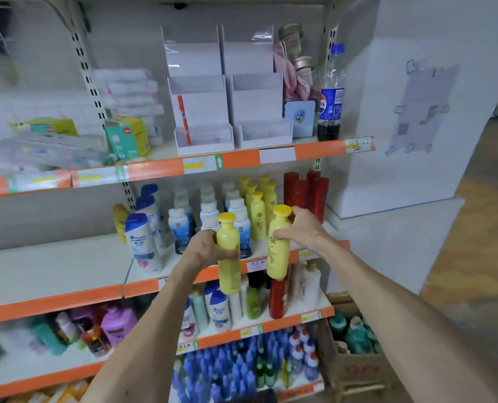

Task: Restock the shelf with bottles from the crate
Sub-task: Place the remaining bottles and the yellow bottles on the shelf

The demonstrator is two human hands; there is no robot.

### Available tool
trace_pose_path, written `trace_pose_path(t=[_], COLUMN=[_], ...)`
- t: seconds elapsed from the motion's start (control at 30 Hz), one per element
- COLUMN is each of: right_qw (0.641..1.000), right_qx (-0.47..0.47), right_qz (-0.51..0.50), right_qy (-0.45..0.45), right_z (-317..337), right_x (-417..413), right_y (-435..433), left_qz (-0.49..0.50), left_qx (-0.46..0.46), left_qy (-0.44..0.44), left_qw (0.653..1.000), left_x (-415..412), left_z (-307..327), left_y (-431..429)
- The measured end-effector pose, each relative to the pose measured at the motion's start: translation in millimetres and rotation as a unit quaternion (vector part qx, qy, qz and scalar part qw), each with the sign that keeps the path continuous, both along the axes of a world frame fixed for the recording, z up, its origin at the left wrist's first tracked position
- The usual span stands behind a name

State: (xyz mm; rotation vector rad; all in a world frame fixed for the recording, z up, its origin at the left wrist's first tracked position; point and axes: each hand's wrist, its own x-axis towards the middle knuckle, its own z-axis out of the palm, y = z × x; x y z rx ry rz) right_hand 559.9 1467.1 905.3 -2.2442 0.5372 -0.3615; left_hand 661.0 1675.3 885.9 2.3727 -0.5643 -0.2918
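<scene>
Yellow, seemingly plastic bottles [228, 238] [277, 257] (round-capped): left hand [204, 248] clamps one, right hand [300, 228] another.

Single wide-angle view from a camera worn on the person's head, close before the shelving unit [67, 301], facing forward and somewhat down. Both forearms enter from the lower edge. The left hand [205, 248] and right hand [300, 228], gripping the left yellow bottle [228, 254] and right yellow bottle [278, 245], sit near frame centre. Shelf tiers bow toward the edges (wide-angle distortion). The cardboard crate [355, 370] lies at lower right, a white wall [416, 141] at right.
</scene>
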Motion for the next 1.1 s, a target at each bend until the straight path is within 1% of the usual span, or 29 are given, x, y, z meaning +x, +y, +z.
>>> trace_pose_path(t=[0.13, 0.3, 0.47, 0.67, 0.8, 0.9, 1.1], right_qw=[1.000, 0.999, 0.999, 0.999, 0.998, 0.998, 0.997], right_qx=[-0.025, -0.032, -0.032, -0.030, -0.035, -0.026, -0.010], right_qz=[-0.002, -0.015, -0.024, -0.022, 0.006, 0.026, 0.061], right_qy=[0.013, 0.016, 0.025, 0.037, 0.053, 0.046, 0.045], right_z=[-1.1, -1.0, -4.7, -20.9, -30.6, -38.4, -59.6], right_x=[15.5, 36.2, 49.2, 71.9, 97.3, 123.7, 156.5], right_y=[-15.0, -40.4, -73.3, -128.5, -167.5, -191.3, -201.2], left_qz=[-0.024, -0.034, -0.037, -0.047, -0.019, 0.019, 0.048], left_qx=[-0.006, -0.040, -0.053, -0.031, -0.013, -0.016, 0.034], left_qy=[0.002, 0.027, 0.034, 0.028, 0.025, 0.020, 0.011], left_qw=[1.000, 0.998, 0.997, 0.998, 0.999, 0.999, 0.998], left_x=[23.2, 48.8, 63.2, 84.6, 99.4, 111.6, 124.9], left_z=[7.7, 5.9, 0.2, -9.4, -16.9, -28.6, -46.5], left_y=[-24.1, -63.6, -103.2, -157.7, -193.3, -213.0, -224.3])
